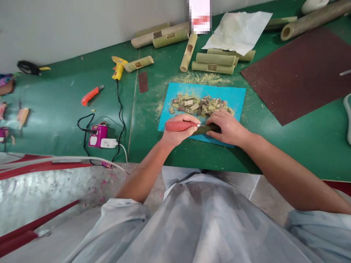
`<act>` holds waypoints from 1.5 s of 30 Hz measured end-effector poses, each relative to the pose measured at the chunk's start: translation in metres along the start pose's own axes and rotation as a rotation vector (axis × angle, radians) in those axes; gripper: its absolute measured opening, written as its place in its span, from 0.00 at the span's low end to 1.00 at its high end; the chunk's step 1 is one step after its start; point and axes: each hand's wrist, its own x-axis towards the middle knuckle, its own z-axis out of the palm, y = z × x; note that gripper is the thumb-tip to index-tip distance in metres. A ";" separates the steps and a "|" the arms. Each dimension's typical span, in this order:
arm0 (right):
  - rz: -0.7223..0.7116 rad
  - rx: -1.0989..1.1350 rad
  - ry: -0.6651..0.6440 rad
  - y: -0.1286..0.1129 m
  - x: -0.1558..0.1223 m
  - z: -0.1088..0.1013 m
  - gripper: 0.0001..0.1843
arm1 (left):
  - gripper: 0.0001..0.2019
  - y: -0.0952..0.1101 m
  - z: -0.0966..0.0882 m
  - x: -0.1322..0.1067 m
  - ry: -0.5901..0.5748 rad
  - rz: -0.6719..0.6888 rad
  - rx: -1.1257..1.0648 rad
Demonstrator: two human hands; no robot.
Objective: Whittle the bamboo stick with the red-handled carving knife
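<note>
Bamboo piece (203, 130), dark green, lies low over the near edge of a blue sheet (238, 95), between the two hands. Right hand (228, 126) is closed around its right end, thumb on the near side, fingers over the far side. Left hand (175, 137) is wrapped about a red-handled tool (179, 126), handle lying nearly level, short metal tip pointing right, at the bamboo's upper surface. Actual contact of tip and bamboo too small to make out.

Just beyond the hands, on the blue sheet: a heap of chips and shavings (195, 105), with pale dust spilling past the far edge onto the green table (150, 142).

Left of the sheet: small brown rectangle (143, 82); past it, a yellow glue gun (119, 69), nose near a notched bamboo tube (139, 64). Black cord (120, 98) trails from the gun toward a purple box (95, 138), white adapter (108, 143) beside it. Orange-handled cutter (91, 96) lies farther left.

Far side: more cut bamboo tubes (214, 59) stacked, white paper (238, 31) partly over some. Large brown sheet (298, 78) at right, thick bamboo pole (315, 21) behind.
</note>
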 end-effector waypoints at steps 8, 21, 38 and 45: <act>0.009 0.004 0.004 0.002 -0.001 0.002 0.10 | 0.05 0.001 0.001 -0.001 0.004 -0.023 -0.008; 0.038 -0.168 0.011 -0.019 0.004 0.005 0.07 | 0.05 0.010 0.002 0.012 -0.011 -0.085 0.016; 0.050 -0.065 0.080 -0.012 0.009 0.012 0.11 | 0.05 0.007 -0.005 0.006 -0.088 -0.032 0.067; 0.000 -0.118 0.046 -0.013 0.008 0.010 0.11 | 0.04 0.006 -0.003 0.007 -0.087 0.028 0.065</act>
